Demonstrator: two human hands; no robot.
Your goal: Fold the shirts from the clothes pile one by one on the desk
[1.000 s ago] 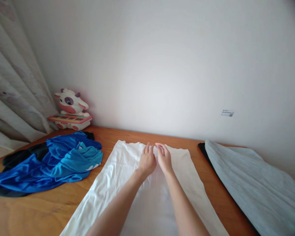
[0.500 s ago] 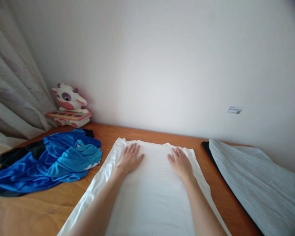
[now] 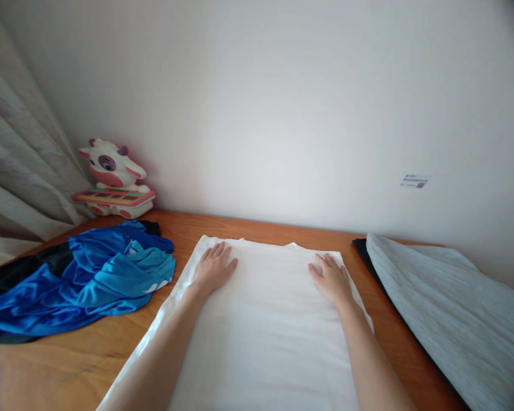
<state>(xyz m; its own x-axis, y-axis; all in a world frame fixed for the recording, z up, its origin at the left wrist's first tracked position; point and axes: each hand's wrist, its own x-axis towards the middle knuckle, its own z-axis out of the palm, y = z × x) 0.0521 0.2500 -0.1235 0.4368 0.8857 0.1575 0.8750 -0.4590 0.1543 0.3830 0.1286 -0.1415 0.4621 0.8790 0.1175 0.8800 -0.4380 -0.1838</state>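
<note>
A white cloth garment [image 3: 265, 319] lies spread on the wooden surface, its far edge toward the wall and its near part running out of view at the bottom. My left hand [image 3: 214, 268] rests flat near its far left corner, fingers stretched out and thumb apart. Near the far right corner, my right hand [image 3: 332, 278] lies flat on the fabric too, with its fingers spread. Neither hand grips the cloth. Slight wrinkles show along its left side and across the middle.
To the left lies a crumpled heap of blue and black clothing [image 3: 107, 274] on the wooden surface [image 3: 89, 365]. A toy cow with a keyboard [image 3: 115, 180] stands behind it, by a curtain [image 3: 21, 142]. Grey fabric [image 3: 449, 302] over black cloth lies at right. A wall closes off the back.
Both hands have slid outward, the left one to the left and the right one to the right. The garment's far corners look flatter. The view has shifted slightly.
</note>
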